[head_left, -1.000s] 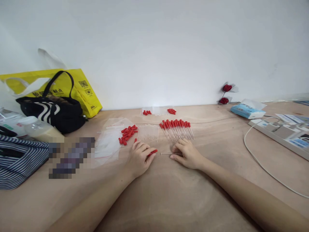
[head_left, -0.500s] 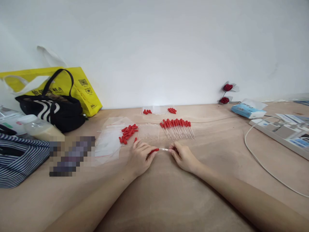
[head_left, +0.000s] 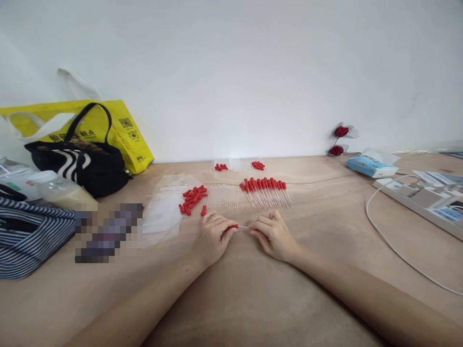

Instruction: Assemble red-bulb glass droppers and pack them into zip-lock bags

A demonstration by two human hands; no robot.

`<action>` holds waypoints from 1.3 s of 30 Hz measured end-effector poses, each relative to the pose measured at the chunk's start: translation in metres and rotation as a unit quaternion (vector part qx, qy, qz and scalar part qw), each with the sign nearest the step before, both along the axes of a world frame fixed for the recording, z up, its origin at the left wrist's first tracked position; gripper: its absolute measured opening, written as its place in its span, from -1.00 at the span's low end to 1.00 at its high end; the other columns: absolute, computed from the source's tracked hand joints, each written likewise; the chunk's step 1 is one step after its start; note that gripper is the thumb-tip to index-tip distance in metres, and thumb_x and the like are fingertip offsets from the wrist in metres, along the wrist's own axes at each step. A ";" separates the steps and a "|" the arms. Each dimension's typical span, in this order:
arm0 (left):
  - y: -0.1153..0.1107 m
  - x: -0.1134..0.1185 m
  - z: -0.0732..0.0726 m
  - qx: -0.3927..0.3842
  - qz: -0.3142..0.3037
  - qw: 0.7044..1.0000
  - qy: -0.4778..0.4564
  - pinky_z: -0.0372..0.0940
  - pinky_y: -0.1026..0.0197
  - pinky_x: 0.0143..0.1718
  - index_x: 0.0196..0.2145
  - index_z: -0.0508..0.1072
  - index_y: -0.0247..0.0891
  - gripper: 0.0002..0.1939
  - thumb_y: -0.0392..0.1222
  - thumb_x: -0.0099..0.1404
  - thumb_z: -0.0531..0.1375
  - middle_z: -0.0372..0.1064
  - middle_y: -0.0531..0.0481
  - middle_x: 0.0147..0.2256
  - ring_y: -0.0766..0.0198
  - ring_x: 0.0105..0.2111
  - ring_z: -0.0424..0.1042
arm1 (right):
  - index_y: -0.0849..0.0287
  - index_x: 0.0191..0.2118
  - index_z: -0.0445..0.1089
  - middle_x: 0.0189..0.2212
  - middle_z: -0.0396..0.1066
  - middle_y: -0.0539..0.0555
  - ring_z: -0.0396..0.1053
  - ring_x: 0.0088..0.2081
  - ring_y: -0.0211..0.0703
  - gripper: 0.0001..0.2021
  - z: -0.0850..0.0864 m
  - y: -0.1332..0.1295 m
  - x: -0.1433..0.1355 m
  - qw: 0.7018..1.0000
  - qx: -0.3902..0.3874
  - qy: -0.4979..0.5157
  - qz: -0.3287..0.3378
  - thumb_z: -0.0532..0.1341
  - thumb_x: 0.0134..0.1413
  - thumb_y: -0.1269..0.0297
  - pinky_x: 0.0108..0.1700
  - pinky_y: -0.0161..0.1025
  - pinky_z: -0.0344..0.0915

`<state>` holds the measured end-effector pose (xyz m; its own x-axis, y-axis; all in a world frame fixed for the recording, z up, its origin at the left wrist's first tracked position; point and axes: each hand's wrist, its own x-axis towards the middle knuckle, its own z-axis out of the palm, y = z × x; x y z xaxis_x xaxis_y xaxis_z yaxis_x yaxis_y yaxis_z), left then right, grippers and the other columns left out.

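Note:
Between my fingertips, just above the table, a clear dropper tube [head_left: 243, 228] meets a red rubber bulb [head_left: 232, 227]. My left hand [head_left: 215, 237] is closed on the bulb, which is mostly hidden by the fingers. The tube is pinched in my right hand [head_left: 274, 236] from the other side. Beyond my hands lie a row of bare clear tubes [head_left: 223, 197] and a row of droppers with red bulbs fitted [head_left: 267, 192]. Loose red bulbs [head_left: 194, 198] are piled to the left, with a single bulb [head_left: 203, 210] close to my left hand.
Clear zip bags [head_left: 162, 212] lie left of the pile. Near the wall sits another bag [head_left: 238, 165] with red bulbs. Bags and a bottle [head_left: 67, 193] crowd the left side. At right are a tissue pack [head_left: 372, 166], a power strip [head_left: 415, 197] and a white cable [head_left: 383, 241].
My right hand has shifted slightly left and its fingers sit nearer the bulb, so less of the tube shows between my hands. My left hand has dropped a little, uncovering the single bulb.

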<state>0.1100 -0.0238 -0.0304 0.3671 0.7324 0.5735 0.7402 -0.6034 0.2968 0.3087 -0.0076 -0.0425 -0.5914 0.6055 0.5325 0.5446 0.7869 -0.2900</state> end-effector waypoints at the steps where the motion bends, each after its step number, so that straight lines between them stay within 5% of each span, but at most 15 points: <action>1: -0.001 0.000 0.001 0.004 -0.002 1.000 0.004 0.01 0.07 -0.05 -0.40 0.40 -0.19 -0.86 -0.22 0.24 0.06 0.46 0.10 -0.45 0.32 -0.40 0.39 | 0.20 -0.31 0.33 -0.45 0.37 0.02 0.20 -0.45 -0.29 -0.81 0.000 0.001 0.001 1.000 0.023 -0.005 0.006 -0.03 0.15 0.40 -0.30 -0.23 -0.07; 13: -0.010 0.006 0.006 0.029 -0.031 0.999 0.035 -0.05 0.04 -0.04 -0.42 0.37 -0.21 -0.87 -0.24 0.23 0.05 0.44 0.10 -0.48 0.31 -0.40 0.38 | 0.23 -0.36 0.32 -0.58 0.23 0.00 0.10 -0.53 -0.29 -0.73 -0.001 0.003 0.002 0.981 0.184 -0.040 0.039 -0.10 0.05 0.53 -0.35 -0.23 -0.08; 29: -0.004 0.002 0.004 0.005 -0.048 0.998 0.046 -0.12 -0.01 0.00 -0.39 0.39 -0.18 -0.90 -0.23 0.21 0.07 0.46 0.12 -0.46 0.30 -0.37 0.38 | 0.24 -0.33 0.35 -0.52 0.31 0.03 0.16 -0.46 -0.28 -0.73 0.001 0.008 0.000 0.991 0.112 -0.051 0.060 -0.08 0.16 0.41 -0.31 -0.25 -0.06; 34: 0.002 -0.009 0.007 -0.024 -0.033 0.997 0.069 -0.17 -0.07 0.02 -0.41 0.43 -0.13 -0.86 -0.16 0.22 0.08 0.46 0.11 -0.46 0.26 -0.33 0.38 | 0.09 -0.24 0.40 -0.43 0.38 0.02 0.18 -0.35 -0.22 -0.79 0.008 0.009 0.004 0.992 0.093 -0.085 0.022 0.04 0.15 0.21 -0.28 -0.19 -0.13; 39: 0.009 -0.017 0.006 -0.027 -0.012 0.997 0.075 -0.14 -0.07 0.03 -0.31 0.42 -0.11 -0.85 -0.11 0.22 0.07 0.47 0.06 -0.35 0.21 -0.24 0.35 | 0.10 -0.27 0.42 -0.46 0.38 0.04 0.19 -0.36 -0.21 -0.80 0.007 0.012 0.005 0.993 0.083 -0.088 -0.009 0.06 0.12 0.24 -0.31 -0.20 -0.16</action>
